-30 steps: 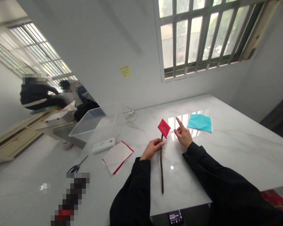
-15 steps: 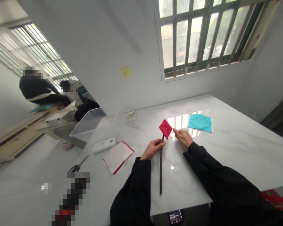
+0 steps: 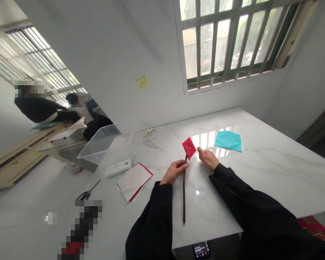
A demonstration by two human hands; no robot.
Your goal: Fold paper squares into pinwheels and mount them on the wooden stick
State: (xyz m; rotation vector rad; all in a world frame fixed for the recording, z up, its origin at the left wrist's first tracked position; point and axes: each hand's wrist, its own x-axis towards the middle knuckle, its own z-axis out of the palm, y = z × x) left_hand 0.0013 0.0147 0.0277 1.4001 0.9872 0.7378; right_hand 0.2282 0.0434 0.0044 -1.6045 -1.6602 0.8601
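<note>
My left hand (image 3: 174, 172) is shut around a thin dark brown stick (image 3: 183, 195), which stands tilted with its lower end over the marble table. A red folded-paper diamond (image 3: 189, 148) with a small grey centre sits on top of the stick. My right hand (image 3: 209, 159) holds nothing, and its fingertips reach toward the diamond's right corner, touching it or almost so. Black sleeves cover both my forearms.
A teal paper square (image 3: 228, 141) lies beyond my right hand. To the left are red-edged white sheets (image 3: 134, 181), a white power strip (image 3: 118, 168), scissors (image 3: 87, 194) and a clear plastic box (image 3: 108, 146). A phone (image 3: 201, 250) sits below the table's near edge. Two people (image 3: 51, 108) sit far left.
My right index finger, raised a second ago, has come down, and the fingers now point toward the red diamond. My left hand keeps its hold on the stick. The view has shifted slightly.
</note>
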